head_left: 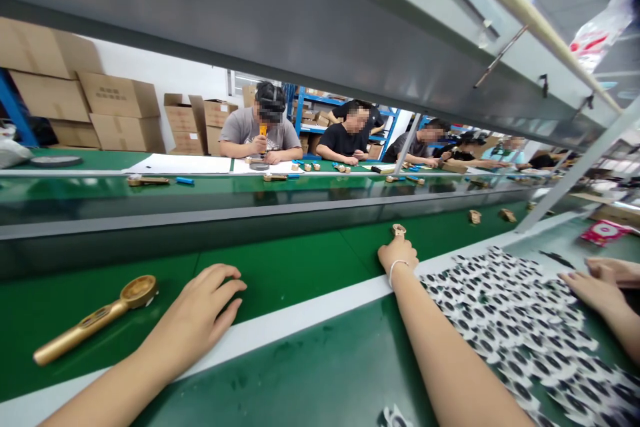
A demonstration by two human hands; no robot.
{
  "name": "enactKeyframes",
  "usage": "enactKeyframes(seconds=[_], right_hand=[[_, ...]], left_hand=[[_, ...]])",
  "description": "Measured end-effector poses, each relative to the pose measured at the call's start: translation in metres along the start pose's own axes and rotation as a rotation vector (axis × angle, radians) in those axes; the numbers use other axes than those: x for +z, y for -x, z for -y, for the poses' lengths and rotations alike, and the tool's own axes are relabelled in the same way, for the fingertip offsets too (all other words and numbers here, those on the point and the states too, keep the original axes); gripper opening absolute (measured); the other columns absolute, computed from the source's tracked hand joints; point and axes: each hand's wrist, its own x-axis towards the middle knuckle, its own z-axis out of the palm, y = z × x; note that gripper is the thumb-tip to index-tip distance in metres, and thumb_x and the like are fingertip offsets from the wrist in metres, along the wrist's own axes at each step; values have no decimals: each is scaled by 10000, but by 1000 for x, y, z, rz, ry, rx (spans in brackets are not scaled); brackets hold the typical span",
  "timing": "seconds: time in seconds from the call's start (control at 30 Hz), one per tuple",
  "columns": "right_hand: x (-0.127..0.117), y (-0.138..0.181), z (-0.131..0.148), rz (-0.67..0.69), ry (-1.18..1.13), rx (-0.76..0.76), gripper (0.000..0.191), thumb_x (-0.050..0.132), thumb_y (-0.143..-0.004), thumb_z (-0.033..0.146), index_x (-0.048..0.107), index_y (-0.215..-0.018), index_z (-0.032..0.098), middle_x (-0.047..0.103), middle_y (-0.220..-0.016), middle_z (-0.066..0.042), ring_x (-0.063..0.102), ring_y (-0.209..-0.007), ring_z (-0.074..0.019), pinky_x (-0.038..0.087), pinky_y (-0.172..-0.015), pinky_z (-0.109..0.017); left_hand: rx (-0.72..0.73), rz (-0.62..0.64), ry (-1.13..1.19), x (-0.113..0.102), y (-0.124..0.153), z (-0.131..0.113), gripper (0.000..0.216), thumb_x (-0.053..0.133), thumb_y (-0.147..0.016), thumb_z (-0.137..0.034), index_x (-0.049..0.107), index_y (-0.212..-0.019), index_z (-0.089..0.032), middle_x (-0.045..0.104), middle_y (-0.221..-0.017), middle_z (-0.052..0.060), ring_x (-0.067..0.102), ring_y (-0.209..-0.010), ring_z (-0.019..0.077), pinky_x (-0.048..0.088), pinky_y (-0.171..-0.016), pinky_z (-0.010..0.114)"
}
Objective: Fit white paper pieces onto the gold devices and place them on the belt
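My left hand (203,303) is held over the green belt with its fingers loosely stretched out and nothing in them. To its left lies a gold handheld device (95,323) with a long handle and a round, cup-like head, apart from the fingers. My right hand (399,255) reaches far forward across the belt, a white bracelet at its wrist. Its fingers are closed around a gold round-headed device (399,230); only the head shows past the knuckles, and the rest is hidden by the hand.
Many white cutouts with dark ovals (500,320) cover the green worktop at right, beside a co-worker's hands (600,287). More gold pieces (475,217) lie along the belt (300,260). A slanting metal post (565,177) and a low overhead shelf (300,33) frame the bench. Several people work opposite.
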Motion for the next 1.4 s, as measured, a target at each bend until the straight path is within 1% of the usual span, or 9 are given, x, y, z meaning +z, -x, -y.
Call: enactKeyframes(seconds=[0.27, 0.43, 0.53, 0.63, 0.7, 0.83, 0.93, 1.07, 1.4], right_hand=[[-20, 35, 6, 85, -256, -401, 208, 598, -963, 310, 630, -1061, 130, 643, -1051, -70, 637, -923, -196, 535, -834, -394], [-56, 138, 15, 129, -553, -846, 60, 577, -915, 141, 631, -918, 167, 668, -911, -38, 634, -868, -173, 512, -834, -336], [-91, 210, 15, 191, -690, -1034, 120, 548, -885, 118, 618, -896, 216, 673, -899, -30, 628, -864, -181, 505, -814, -318], [-125, 256, 15, 320, -782, -1223, 184, 533, -867, 80, 617, -888, 243, 678, -879, 0, 623, -869, -169, 498, -840, -304], [-141, 264, 13, 393, -842, -1343, 240, 510, -862, 47, 633, -900, 250, 688, -937, -5, 610, -953, -177, 472, -917, -332], [-145, 235, -6, 512, -818, -1077, 190, 545, -861, 135, 665, -968, 236, 626, -1182, -59, 566, -1089, -208, 452, -938, -358], [-135, 200, -33, 721, -652, -844, 213, 531, -848, 193, 686, -994, 192, 686, -994, -73, 635, -825, -192, 504, -718, -294], [-129, 172, -65, 950, -459, -816, 247, 562, -740, 129, 764, -864, 201, 722, -757, -17, 625, -640, -164, 451, -566, -219], [-128, 166, -76, 1079, -341, -745, 347, 585, -630, 69, 796, -864, 215, 666, -634, 26, 509, -511, -103, 340, -442, -163]], left_hand=[[-137, 35, 359, -17, -3, -33, 238, 514, -909, -384, 638, -1070, -262, 560, -1187, 91, 523, -1130, 257, 452, -958, 375], [-441, 308, 957, -30, -7, -78, 302, 565, -871, -502, 686, -954, -239, 655, -982, 73, 593, -865, 211, 483, -759, 296], [-671, 478, 1325, -31, -3, -99, 466, 598, -830, -594, 646, -1134, -245, 661, -1071, 97, 604, -930, 226, 491, -706, 278], [-771, 361, 1566, -31, 0, -117, 573, 641, -796, -607, 561, -1234, -247, 652, -1066, 87, 605, -980, 221, 505, -752, 284], [-779, 198, 1642, -33, 0, -124, 482, 683, -783, -554, 591, -1105, -207, 649, -929, 58, 611, -894, 193, 507, -772, 279], [-835, 11, 1651, -31, -5, -117, 318, 678, -784, -448, 542, -889, -180, 609, -729, 18, 579, -663, 150, 494, -647, 256], [-861, -48, 1605, -25, -7, -99, 278, 650, -774, -394, 510, -908, -195, 581, -659, -3, 569, -601, 158, 478, -583, 256], [-907, -81, 1579, -17, -8, -84, 258, 611, -790, -389, 499, -947, -217, 531, -628, -35, 550, -593, 144, 479, -570, 239], [-921, -31, 1570, -14, -7, -84, 285, 596, -833, -466, 547, -973, -223, 458, -585, -38, 501, -586, 152, 474, -558, 245]])
